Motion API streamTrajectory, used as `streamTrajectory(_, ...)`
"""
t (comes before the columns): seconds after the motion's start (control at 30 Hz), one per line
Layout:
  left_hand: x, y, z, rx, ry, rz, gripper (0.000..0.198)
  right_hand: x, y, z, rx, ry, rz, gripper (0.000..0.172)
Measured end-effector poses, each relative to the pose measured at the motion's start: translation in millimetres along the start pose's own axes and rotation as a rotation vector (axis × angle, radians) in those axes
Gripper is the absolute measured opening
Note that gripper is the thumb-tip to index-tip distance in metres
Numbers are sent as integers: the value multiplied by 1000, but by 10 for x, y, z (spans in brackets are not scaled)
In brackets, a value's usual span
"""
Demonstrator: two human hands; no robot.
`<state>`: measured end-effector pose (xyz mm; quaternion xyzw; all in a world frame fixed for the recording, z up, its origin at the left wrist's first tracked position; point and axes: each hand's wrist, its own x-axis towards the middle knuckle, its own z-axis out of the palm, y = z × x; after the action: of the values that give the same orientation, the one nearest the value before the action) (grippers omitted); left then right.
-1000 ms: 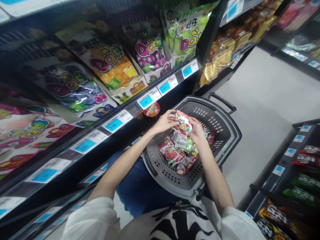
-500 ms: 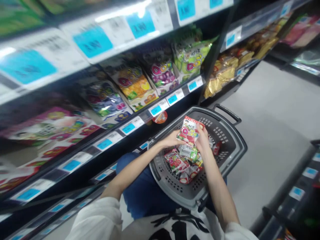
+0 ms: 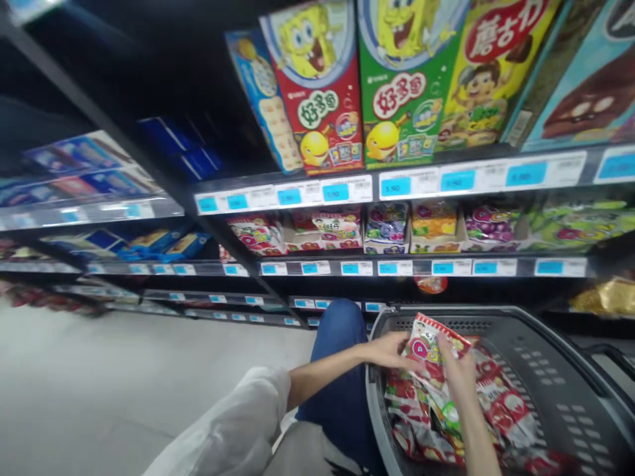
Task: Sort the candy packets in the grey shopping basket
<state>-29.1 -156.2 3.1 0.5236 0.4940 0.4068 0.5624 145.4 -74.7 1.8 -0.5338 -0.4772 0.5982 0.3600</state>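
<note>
A red and white bag of gummy candy point(image 3: 427, 350) is held up between both hands over a grey shopping basket point(image 3: 374, 410). My left hand point(image 3: 389, 350) grips the bag's left side. On its right side, my right hand point(image 3: 457, 370) has the thumb across the front; the fingers behind are hidden. Beneath them in the basket lie several more red candy bags point(image 3: 507, 402), along with one showing a green patch point(image 3: 450, 418). My right forearm covers part of this pile.
Ahead, a lower shelf holds boxes of gummy bags, including purple grape bags point(image 3: 489, 223) and orange ones point(image 3: 434, 221). Above stand tall cartoon snack boxes point(image 3: 325, 99). Gold packages point(image 3: 608, 297) lie at the right. My bent knee point(image 3: 340, 330) is left of the basket, above grey floor point(image 3: 124, 377).
My view has swung left and levelled toward the shelves, so hands and basket now appear lower right. Both hands still hold the candy bag above the basket.
</note>
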Motion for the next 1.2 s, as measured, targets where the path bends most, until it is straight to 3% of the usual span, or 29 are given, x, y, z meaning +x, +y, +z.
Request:
streamTrajectory(0.2, -352, 118, 2, -291, 273, 12, 73, -185, -37, 156, -132, -303, -207, 67)
streamTrajectory(0.37, -662, 528, -277, -417, 543, 61, 63, -162, 15, 168, -254, -482, -380, 62)
streamTrajectory(0.5, -850, 854, -561, -382, 736, 144, 63, -136, 105, 172, -672, -548, -560, 51)
streamTrajectory(0.6, -937, 990, -666, -397, 751, 182, 67, -138, 184, 190, -1067, -645, -592, 45)
streamTrajectory(0.7, -1000, 1044, -688, -425, 755, 193, 67, -150, 238, 212, -1293, -706, -527, 44)
streamTrajectory(0.87, -1105, 1093, -761, -487, 910, 200, 62, -121, 304, 218, -1292, -735, -541, 47)
streamTrajectory(1.07, -1381, 1235, -1107, -455, 1173, 303, 54, -30, 425, 181, -1276, -734, -524, 50)
streamTrajectory(1.13, -1511, 1269, -1211, -376, 1215, 299, 54, -2, 435, 169, -1244, -728, -505, 49)
streamTrajectory(1.2, -1627, 1273, -1255, -253, 1180, 241, 54, 15, 411, 171, -1147, -711, -495, 47)
